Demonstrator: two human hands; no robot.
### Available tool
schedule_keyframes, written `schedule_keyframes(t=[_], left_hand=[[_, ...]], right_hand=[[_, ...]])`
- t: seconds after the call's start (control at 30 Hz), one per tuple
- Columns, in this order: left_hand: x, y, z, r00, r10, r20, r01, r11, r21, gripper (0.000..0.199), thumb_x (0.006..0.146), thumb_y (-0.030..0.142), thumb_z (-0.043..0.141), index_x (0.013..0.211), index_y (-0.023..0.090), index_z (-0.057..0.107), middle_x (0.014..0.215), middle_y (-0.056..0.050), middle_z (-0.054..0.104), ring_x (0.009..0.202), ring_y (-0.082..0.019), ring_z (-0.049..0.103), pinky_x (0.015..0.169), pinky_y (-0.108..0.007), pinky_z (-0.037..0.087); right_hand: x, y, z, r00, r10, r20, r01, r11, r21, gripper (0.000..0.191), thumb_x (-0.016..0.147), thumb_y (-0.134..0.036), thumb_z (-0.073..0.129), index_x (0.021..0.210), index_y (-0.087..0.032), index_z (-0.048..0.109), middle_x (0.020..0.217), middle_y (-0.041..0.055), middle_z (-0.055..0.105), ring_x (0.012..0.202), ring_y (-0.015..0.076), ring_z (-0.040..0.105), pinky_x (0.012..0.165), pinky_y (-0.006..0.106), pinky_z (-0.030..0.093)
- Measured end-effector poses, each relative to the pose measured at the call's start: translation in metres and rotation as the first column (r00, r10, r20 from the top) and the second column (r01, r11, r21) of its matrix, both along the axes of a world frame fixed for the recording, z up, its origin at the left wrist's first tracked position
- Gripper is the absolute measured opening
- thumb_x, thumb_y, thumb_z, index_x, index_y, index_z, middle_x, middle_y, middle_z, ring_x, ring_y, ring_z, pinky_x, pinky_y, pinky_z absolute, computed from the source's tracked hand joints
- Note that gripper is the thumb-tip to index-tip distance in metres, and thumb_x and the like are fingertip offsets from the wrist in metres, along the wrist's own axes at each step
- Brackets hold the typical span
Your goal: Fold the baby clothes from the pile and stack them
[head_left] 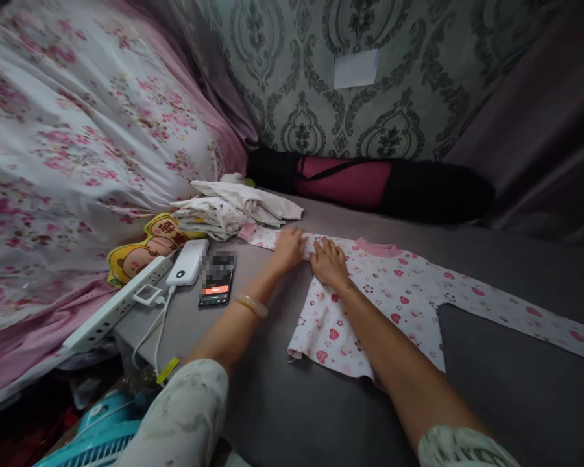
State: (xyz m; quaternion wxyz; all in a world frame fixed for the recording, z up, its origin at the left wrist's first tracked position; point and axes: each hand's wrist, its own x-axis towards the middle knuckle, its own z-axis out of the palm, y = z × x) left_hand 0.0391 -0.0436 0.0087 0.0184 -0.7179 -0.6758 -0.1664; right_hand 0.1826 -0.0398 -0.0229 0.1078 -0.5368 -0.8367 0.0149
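My hands, left and right, are pressing a heart-print shirt onto the grey bed, fingers unclenched, patterned wall beyond.

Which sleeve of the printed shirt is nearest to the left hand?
The sleeve beside the clothes pile; the left hand is at it, the other sleeve lies untouched.

The shirt under my hands is soft, matt printed cloth with a pink cloth collar. It lies on smooth, dull grey cloth. The phone has a glossy, glass-like screen. The power bank and power strip look like smooth white plastic; the fan is turquoise plastic. My bangle looks polished.
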Motion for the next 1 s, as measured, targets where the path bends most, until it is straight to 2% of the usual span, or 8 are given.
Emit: schedule_keyframes(t=[0.07,0.13,0.2,0.3,0.4,0.63,0.77,1.0], left_hand=[[0.038,0.004,-0.009,0.979,-0.189,0.078,0.192,0.981,-0.035,0.048,0.098,0.034,0.028,0.136,0.012,0.048,0.141,-0.014,0.049,0.131,-0.024,0.041,0.109,-0.038,0.030],[0.062,0.007,-0.020,0.966,-0.208,0.152,0.221,0.973,-0.073,0.054,0.099,0.039,0.023,0.139,0.009,0.043,0.146,-0.014,0.045,0.138,-0.023,0.035,0.114,-0.038,0.025],[0.066,0.010,-0.029,0.964,-0.178,0.195,0.200,0.975,-0.100,0.056,0.100,0.036,0.016,0.139,0.007,0.043,0.146,-0.015,0.044,0.139,-0.020,0.034,0.115,-0.035,0.023],[0.045,0.011,-0.038,0.973,-0.172,0.156,0.190,0.976,-0.103,0.054,0.100,0.032,0.013,0.138,0.009,0.044,0.147,-0.015,0.043,0.139,-0.018,0.035,0.116,-0.034,0.023],[0.014,0.009,-0.043,0.986,-0.159,0.047,0.163,0.980,-0.112,0.050,0.100,0.032,0.021,0.139,0.011,0.044,0.149,-0.016,0.040,0.141,-0.023,0.031,0.116,-0.043,0.021],[-0.046,0.010,-0.041,0.996,0.081,-0.043,-0.087,0.982,-0.166,0.053,0.099,0.038,0.025,0.143,0.011,0.038,0.152,-0.019,0.032,0.142,-0.030,0.027,0.113,-0.051,0.022],[-0.082,0.014,-0.041,0.982,0.172,-0.079,-0.181,0.975,-0.125,0.052,0.097,0.036,0.031,0.139,0.007,0.042,0.147,-0.024,0.038,0.137,-0.033,0.035,0.110,-0.051,0.025],[-0.098,0.012,-0.045,0.982,0.129,-0.137,-0.121,0.991,0.063,0.042,0.095,0.031,0.033,0.125,0.007,0.050,0.132,-0.024,0.052,0.123,-0.031,0.048,0.103,-0.044,0.033]], right_hand=[[0.002,0.001,0.001,0.996,0.040,0.076,-0.038,0.999,-0.022,0.057,0.093,-0.033,0.040,0.147,-0.016,0.036,0.156,0.0118,0.028,0.142,0.0281,0.023,0.114,0.043,0.017],[0.003,0.002,0.002,0.988,0.074,0.138,-0.068,0.996,-0.049,0.059,0.090,-0.031,0.045,0.147,-0.017,0.037,0.155,0.0104,0.029,0.142,0.0279,0.023,0.115,0.042,0.014],[0.003,0.002,0.001,0.986,0.073,0.150,-0.065,0.996,-0.054,0.061,0.090,-0.032,0.045,0.148,-0.015,0.034,0.155,0.0114,0.029,0.142,0.0281,0.022,0.115,0.042,0.014],[0.003,0.002,-0.001,0.995,0.040,0.092,-0.037,0.999,-0.036,0.063,0.093,-0.034,0.040,0.150,-0.011,0.029,0.157,0.0139,0.024,0.143,0.0289,0.020,0.114,0.043,0.016],[0.001,0.001,-0.002,1.000,0.000,0.003,0.000,1.000,-0.013,0.054,0.096,-0.033,0.031,0.147,-0.013,0.036,0.155,0.0135,0.028,0.141,0.0280,0.024,0.113,0.043,0.017],[-0.001,-0.001,0.000,0.998,-0.010,-0.065,0.010,1.000,-0.007,0.053,0.097,-0.034,0.030,0.145,-0.014,0.039,0.154,0.0132,0.031,0.141,0.0272,0.025,0.113,0.043,0.016],[-0.001,0.000,-0.001,0.998,-0.011,-0.065,0.009,0.999,-0.031,0.052,0.098,-0.034,0.030,0.146,-0.015,0.038,0.155,0.0134,0.029,0.141,0.0270,0.024,0.113,0.043,0.013],[-0.001,-0.001,0.001,0.991,-0.007,-0.133,0.000,0.999,-0.050,0.052,0.097,-0.035,0.034,0.144,-0.014,0.040,0.155,0.0141,0.030,0.142,0.0268,0.022,0.114,0.044,0.013]])
